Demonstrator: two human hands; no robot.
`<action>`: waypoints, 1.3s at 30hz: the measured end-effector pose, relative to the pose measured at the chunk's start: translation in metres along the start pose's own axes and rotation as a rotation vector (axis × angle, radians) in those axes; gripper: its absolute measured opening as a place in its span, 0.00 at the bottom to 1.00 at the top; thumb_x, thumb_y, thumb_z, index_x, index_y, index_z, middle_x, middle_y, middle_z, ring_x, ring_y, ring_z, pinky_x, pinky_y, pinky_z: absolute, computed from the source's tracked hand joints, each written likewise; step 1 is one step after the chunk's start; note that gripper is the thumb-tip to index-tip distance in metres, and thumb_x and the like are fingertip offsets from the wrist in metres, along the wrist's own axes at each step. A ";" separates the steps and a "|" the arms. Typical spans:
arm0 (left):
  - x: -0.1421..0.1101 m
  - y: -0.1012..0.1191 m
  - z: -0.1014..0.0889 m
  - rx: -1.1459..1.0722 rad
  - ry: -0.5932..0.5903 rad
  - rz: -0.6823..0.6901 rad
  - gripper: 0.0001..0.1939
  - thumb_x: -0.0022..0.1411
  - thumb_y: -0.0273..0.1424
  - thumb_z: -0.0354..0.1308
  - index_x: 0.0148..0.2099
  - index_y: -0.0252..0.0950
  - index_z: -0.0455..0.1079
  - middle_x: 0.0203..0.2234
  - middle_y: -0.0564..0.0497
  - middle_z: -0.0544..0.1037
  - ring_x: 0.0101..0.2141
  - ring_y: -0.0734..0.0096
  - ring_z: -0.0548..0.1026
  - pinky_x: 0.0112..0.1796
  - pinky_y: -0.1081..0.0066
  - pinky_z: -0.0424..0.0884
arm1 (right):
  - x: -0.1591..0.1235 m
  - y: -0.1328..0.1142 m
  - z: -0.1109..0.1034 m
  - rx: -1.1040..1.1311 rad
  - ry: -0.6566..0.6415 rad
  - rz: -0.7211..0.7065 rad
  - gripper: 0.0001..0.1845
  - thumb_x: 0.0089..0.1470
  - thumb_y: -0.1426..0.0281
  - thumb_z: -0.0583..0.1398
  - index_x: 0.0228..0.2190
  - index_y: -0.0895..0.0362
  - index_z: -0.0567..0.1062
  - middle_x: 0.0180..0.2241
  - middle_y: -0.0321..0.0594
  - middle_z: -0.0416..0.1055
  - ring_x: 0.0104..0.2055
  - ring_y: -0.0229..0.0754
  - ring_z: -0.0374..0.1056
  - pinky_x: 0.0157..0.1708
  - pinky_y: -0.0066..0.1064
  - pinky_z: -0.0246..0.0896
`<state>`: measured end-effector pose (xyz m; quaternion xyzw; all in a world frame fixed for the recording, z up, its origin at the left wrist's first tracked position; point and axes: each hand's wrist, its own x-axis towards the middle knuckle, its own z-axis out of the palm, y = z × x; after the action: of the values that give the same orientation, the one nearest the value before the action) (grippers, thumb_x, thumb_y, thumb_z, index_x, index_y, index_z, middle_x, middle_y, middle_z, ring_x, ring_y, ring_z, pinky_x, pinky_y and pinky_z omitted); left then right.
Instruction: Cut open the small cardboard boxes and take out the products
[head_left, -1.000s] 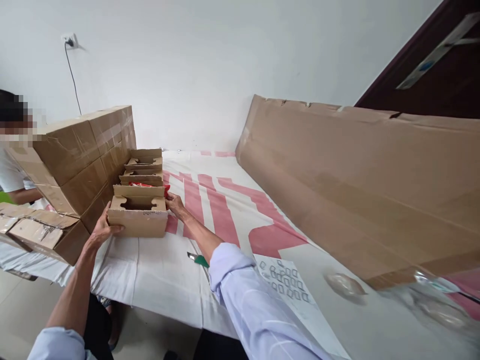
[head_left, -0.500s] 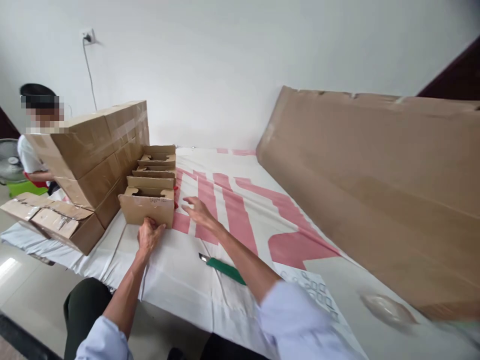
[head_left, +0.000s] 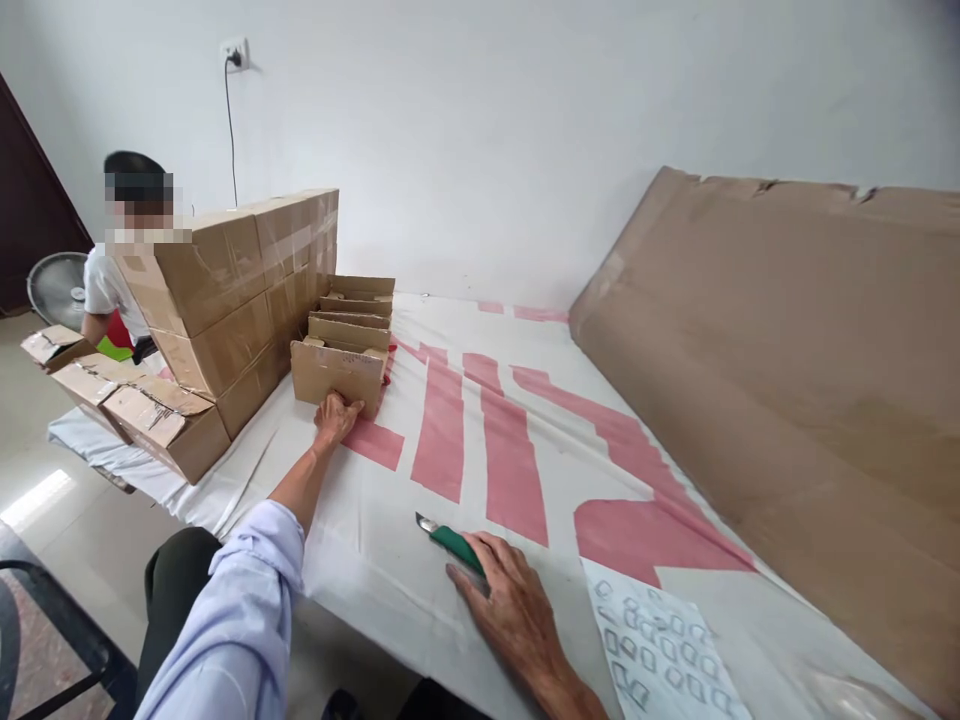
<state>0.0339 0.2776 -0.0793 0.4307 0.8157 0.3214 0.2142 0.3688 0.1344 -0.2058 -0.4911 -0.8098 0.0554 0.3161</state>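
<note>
My left hand [head_left: 337, 417], its fingers curled, presses at the lower front of a small open cardboard box [head_left: 322, 372]. This box is the nearest in a row of open boxes on the table; their flaps stand up. On the cloth at front lies a utility knife [head_left: 454, 545] with a green handle, its blade pointing away to the left. Over the rear of that handle is my right hand [head_left: 514, 605], thumb apart from the fingers, fingertips touching or just above it. The handle's rear end is hidden under the hand.
A wall of taped cartons [head_left: 247, 290] rises at left, with several open-flapped boxes [head_left: 161, 415] before it. A large cardboard sheet [head_left: 787, 350] leans at right. A paper with drawn shapes [head_left: 664, 650] lies on the red-and-white cloth [head_left: 442, 430]. Behind the cartons sits a person [head_left: 112, 285].
My right hand has come back from beside the small boxes to the utility knife. My left hand stays at the nearest box. The view has swung left.
</note>
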 end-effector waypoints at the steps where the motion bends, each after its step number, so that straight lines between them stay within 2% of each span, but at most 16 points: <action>1: 0.005 0.006 0.000 0.006 -0.008 -0.001 0.22 0.71 0.45 0.66 0.58 0.36 0.75 0.56 0.41 0.79 0.56 0.51 0.78 0.58 0.47 0.74 | 0.000 -0.001 0.002 -0.012 0.028 -0.008 0.24 0.69 0.50 0.55 0.53 0.51 0.78 0.53 0.50 0.79 0.55 0.60 0.73 0.53 0.50 0.68; 4: 0.013 0.024 -0.004 0.020 -0.029 0.013 0.22 0.73 0.43 0.65 0.62 0.36 0.73 0.59 0.41 0.77 0.57 0.51 0.78 0.57 0.47 0.76 | 0.002 -0.001 0.004 -0.016 0.078 -0.047 0.23 0.71 0.51 0.54 0.52 0.52 0.79 0.51 0.51 0.79 0.53 0.58 0.74 0.50 0.48 0.67; 6: 0.010 0.034 -0.010 0.036 -0.053 0.052 0.22 0.73 0.42 0.65 0.62 0.36 0.73 0.59 0.41 0.77 0.56 0.52 0.78 0.56 0.48 0.77 | 0.003 -0.001 0.005 -0.009 0.092 -0.074 0.23 0.73 0.52 0.53 0.52 0.52 0.79 0.51 0.50 0.79 0.52 0.57 0.74 0.50 0.47 0.66; 8: -0.003 0.040 -0.021 0.064 -0.089 0.119 0.21 0.73 0.40 0.66 0.61 0.35 0.74 0.58 0.41 0.78 0.56 0.52 0.78 0.56 0.47 0.77 | 0.003 0.001 0.007 -0.007 0.114 -0.090 0.24 0.73 0.51 0.52 0.52 0.53 0.79 0.50 0.50 0.79 0.51 0.57 0.74 0.49 0.46 0.66; 11: -0.043 0.041 -0.050 0.107 -0.144 0.258 0.21 0.66 0.36 0.71 0.58 0.34 0.76 0.57 0.40 0.80 0.57 0.49 0.78 0.58 0.51 0.75 | 0.003 0.003 0.009 0.007 0.156 -0.106 0.25 0.73 0.50 0.52 0.51 0.54 0.78 0.48 0.49 0.79 0.49 0.56 0.73 0.47 0.44 0.65; 14: -0.094 0.029 -0.103 0.133 -0.176 0.410 0.24 0.62 0.35 0.72 0.59 0.38 0.76 0.61 0.41 0.79 0.61 0.50 0.76 0.63 0.57 0.70 | 0.004 0.000 0.006 0.037 0.160 -0.087 0.22 0.74 0.53 0.52 0.49 0.54 0.78 0.47 0.49 0.79 0.48 0.54 0.72 0.47 0.43 0.64; 17: -0.123 0.003 -0.177 0.179 -0.181 0.520 0.35 0.53 0.36 0.74 0.63 0.38 0.74 0.66 0.40 0.74 0.68 0.47 0.69 0.70 0.52 0.60 | 0.008 -0.006 -0.001 0.067 0.133 0.008 0.18 0.73 0.58 0.52 0.45 0.54 0.78 0.43 0.47 0.78 0.46 0.53 0.71 0.47 0.42 0.63; 19: -0.122 -0.018 -0.226 0.367 -0.212 0.647 0.44 0.50 0.44 0.74 0.67 0.40 0.70 0.69 0.40 0.71 0.70 0.44 0.66 0.70 0.48 0.61 | 0.012 -0.008 -0.004 0.069 0.143 0.091 0.15 0.72 0.60 0.53 0.43 0.54 0.77 0.41 0.46 0.78 0.45 0.52 0.70 0.47 0.41 0.63; 21: -0.111 -0.037 -0.263 0.549 -0.258 0.617 0.52 0.46 0.44 0.74 0.72 0.40 0.65 0.72 0.39 0.67 0.71 0.39 0.64 0.69 0.44 0.62 | 0.016 -0.009 -0.005 0.058 0.158 0.141 0.14 0.71 0.62 0.54 0.44 0.55 0.77 0.41 0.46 0.77 0.45 0.52 0.70 0.47 0.41 0.62; 23: -0.099 -0.053 -0.286 0.696 -0.277 0.566 0.56 0.43 0.41 0.74 0.74 0.35 0.63 0.72 0.34 0.66 0.71 0.32 0.63 0.67 0.37 0.62 | 0.019 -0.009 -0.004 0.042 0.165 0.173 0.12 0.70 0.63 0.56 0.44 0.55 0.77 0.42 0.46 0.77 0.46 0.52 0.69 0.48 0.40 0.61; 25: -0.092 -0.064 -0.294 0.754 -0.282 0.565 0.56 0.40 0.38 0.75 0.72 0.32 0.65 0.71 0.32 0.68 0.70 0.30 0.65 0.64 0.35 0.65 | 0.021 -0.009 -0.004 0.020 0.169 0.207 0.10 0.68 0.65 0.57 0.44 0.55 0.77 0.43 0.47 0.77 0.47 0.52 0.69 0.47 0.40 0.61; 27: -0.088 -0.069 -0.295 0.784 -0.273 0.584 0.54 0.40 0.35 0.74 0.71 0.33 0.66 0.71 0.33 0.69 0.69 0.29 0.65 0.61 0.32 0.68 | 0.022 -0.008 -0.003 -0.007 0.168 0.243 0.09 0.67 0.66 0.59 0.45 0.55 0.77 0.44 0.47 0.77 0.48 0.53 0.69 0.47 0.40 0.60; 30: -0.081 -0.065 -0.288 0.852 -0.268 0.604 0.54 0.42 0.34 0.73 0.73 0.36 0.64 0.73 0.31 0.64 0.71 0.25 0.61 0.59 0.28 0.68 | 0.025 -0.008 -0.004 -0.047 0.157 0.282 0.10 0.66 0.68 0.61 0.47 0.56 0.77 0.45 0.48 0.77 0.49 0.53 0.68 0.46 0.39 0.59; 32: -0.076 -0.058 -0.281 0.886 -0.300 0.609 0.55 0.44 0.34 0.72 0.74 0.33 0.61 0.73 0.29 0.63 0.71 0.24 0.61 0.59 0.29 0.67 | 0.026 -0.009 -0.004 -0.072 0.148 0.299 0.10 0.65 0.69 0.61 0.48 0.56 0.78 0.45 0.48 0.76 0.49 0.54 0.67 0.46 0.39 0.58; 36: -0.079 -0.040 -0.258 0.908 -0.352 0.657 0.53 0.47 0.37 0.69 0.75 0.35 0.60 0.71 0.31 0.67 0.68 0.33 0.68 0.62 0.40 0.66 | 0.029 -0.012 -0.006 -0.109 0.138 0.316 0.12 0.64 0.71 0.61 0.49 0.56 0.77 0.46 0.48 0.76 0.50 0.54 0.66 0.46 0.39 0.57; 39: -0.106 -0.030 -0.227 0.849 -0.345 0.734 0.52 0.49 0.43 0.70 0.75 0.38 0.60 0.70 0.32 0.68 0.67 0.33 0.68 0.63 0.39 0.64 | 0.029 -0.014 -0.006 -0.124 0.145 0.316 0.12 0.64 0.72 0.61 0.49 0.56 0.77 0.45 0.48 0.75 0.49 0.53 0.66 0.45 0.39 0.57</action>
<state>-0.0685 0.0991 0.0668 0.7792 0.6238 -0.0549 0.0271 0.3522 0.1500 -0.1817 -0.6333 -0.6997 0.0188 0.3302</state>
